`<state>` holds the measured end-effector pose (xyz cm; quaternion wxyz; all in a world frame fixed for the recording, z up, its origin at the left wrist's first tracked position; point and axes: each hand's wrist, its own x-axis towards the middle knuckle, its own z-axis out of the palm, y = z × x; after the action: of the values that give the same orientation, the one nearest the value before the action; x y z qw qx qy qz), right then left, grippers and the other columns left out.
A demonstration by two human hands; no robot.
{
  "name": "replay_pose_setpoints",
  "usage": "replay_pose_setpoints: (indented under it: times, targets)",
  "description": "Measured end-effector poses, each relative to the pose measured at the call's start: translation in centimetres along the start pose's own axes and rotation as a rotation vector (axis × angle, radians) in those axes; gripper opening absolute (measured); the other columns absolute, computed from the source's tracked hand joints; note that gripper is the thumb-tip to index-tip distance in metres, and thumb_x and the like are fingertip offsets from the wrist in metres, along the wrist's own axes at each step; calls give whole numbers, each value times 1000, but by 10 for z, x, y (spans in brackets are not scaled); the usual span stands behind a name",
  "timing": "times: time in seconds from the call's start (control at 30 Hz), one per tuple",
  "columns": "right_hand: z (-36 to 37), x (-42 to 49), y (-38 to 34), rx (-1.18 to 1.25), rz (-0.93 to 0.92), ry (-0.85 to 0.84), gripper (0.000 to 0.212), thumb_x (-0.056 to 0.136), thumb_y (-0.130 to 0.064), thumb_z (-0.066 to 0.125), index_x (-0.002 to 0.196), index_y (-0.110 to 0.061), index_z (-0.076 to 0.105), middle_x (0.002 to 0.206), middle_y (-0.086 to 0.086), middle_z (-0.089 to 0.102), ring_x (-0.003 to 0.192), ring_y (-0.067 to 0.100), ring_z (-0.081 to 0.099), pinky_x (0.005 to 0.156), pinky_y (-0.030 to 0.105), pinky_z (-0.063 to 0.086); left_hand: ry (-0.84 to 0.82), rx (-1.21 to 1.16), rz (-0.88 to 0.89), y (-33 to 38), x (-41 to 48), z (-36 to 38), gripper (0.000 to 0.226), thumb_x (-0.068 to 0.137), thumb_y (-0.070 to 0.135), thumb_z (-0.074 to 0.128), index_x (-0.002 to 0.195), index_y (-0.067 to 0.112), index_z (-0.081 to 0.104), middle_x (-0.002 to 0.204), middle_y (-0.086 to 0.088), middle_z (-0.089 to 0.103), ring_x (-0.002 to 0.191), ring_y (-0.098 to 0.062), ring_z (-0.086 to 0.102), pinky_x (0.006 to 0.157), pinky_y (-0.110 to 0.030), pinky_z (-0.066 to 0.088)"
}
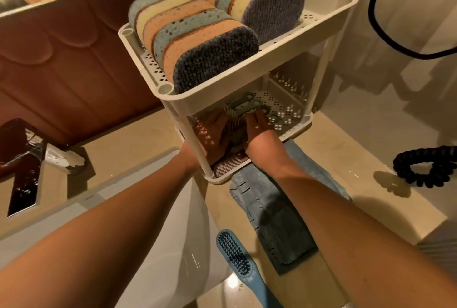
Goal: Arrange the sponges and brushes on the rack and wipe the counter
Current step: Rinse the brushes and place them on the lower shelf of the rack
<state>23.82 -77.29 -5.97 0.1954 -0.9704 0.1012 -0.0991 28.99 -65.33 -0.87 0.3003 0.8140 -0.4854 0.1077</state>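
Water beads on the dark tap [23, 159] at the far left, beside the white basin [173, 221] the person leans over. Both bare arms reach forward into the lower shelf [294, 124] of the white rack [217, 85]. The left hand [212, 134] lies under the upper tray, flat against a cluster of grey-green brushes [249, 107] whose handles fan out toward the back; its fingers are in shadow behind the rack post, so I cannot tell whether they grip or only steady the bundle. The right hand [257, 125] rests on the same brushes, fingers [259, 116] laid loosely across the handles, seemingly pressing rather than clenched.

Above, two rows of sponges [195, 33] stand on edge in the top tray, so that part looks done. On the worktop [371, 154], a folded blue cloth [277, 221] lies under the right forearm, partly tucked beneath the rack, and a blue brush [237, 258] sits bristles-up near the basin edge, not yet shelved.

To do this step well, I would nudge the handles parallel and push the group to one side, leaving room for the blue brush. Lifting the rack off the cloth comes before any wiping. A coiled black cord [425, 166] lies at far right, clear of the work.
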Motion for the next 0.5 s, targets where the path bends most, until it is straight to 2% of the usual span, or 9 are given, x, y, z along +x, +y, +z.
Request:
replay_pose_setpoints:
  times: [0.03,0.07,0.1,0.13,0.17,0.27,0.4,0.5]
  targets:
    - [1,1,1,-4,5,3,56,85,-4,64,137,-4,46,142,21,42,118,43,54,90,45,50,70,-111,58,19,-1,2,30,75,-30,30,91,-30,55,76,-50,56,72,-17,54,99,1,32]
    - [3,1,1,-9,8,7,58,85,-8,66,139,-7,46,142,21,43,117,43,55,89,46,51,84,-154,-10,21,-5,5,27,77,-19,34,89,-31,55,76,-48,57,73,-18,52,101,1,31]
    - [4,2,2,-19,2,12,60,84,-11,67,141,-9,47,142,21,44,117,44,55,89,48,52,35,-134,-203,10,-8,3,39,84,10,39,95,-22,60,88,-39,61,84,-22,57,106,-16,40]
    - [4,2,3,-28,-14,19,62,83,-12,69,142,-11,48,141,21,45,118,44,55,88,50,54,0,-36,-331,-10,-16,7,51,83,32,42,101,-10,63,99,-29,63,95,-31,59,101,-41,48]
    - [5,2,3,-31,-35,30,62,81,-11,70,141,-12,51,140,21,48,117,45,56,87,51,56,-41,68,-416,-33,-25,10,48,82,39,46,102,-2,63,103,-20,62,98,-34,58,92,-50,49]
    - [6,1,4,-15,-65,52,54,78,-7,73,131,-9,61,132,21,56,113,44,59,84,52,57,-95,161,-334,-68,-39,14,26,86,30,53,97,8,62,101,-10,62,91,-28,58,79,-41,51]
    - [6,2,2,-6,-61,37,51,85,-7,67,136,-10,57,137,17,54,125,40,52,93,50,54,-74,247,-255,-64,-38,16,27,85,31,54,97,9,66,101,-10,65,95,-27,60,84,-38,50]
    - [6,3,3,9,-50,20,48,92,-8,59,140,-11,53,143,16,48,129,39,48,96,51,52,-129,215,-330,-65,-39,13,38,84,37,48,106,12,66,106,-8,65,98,-25,60,83,-37,53]
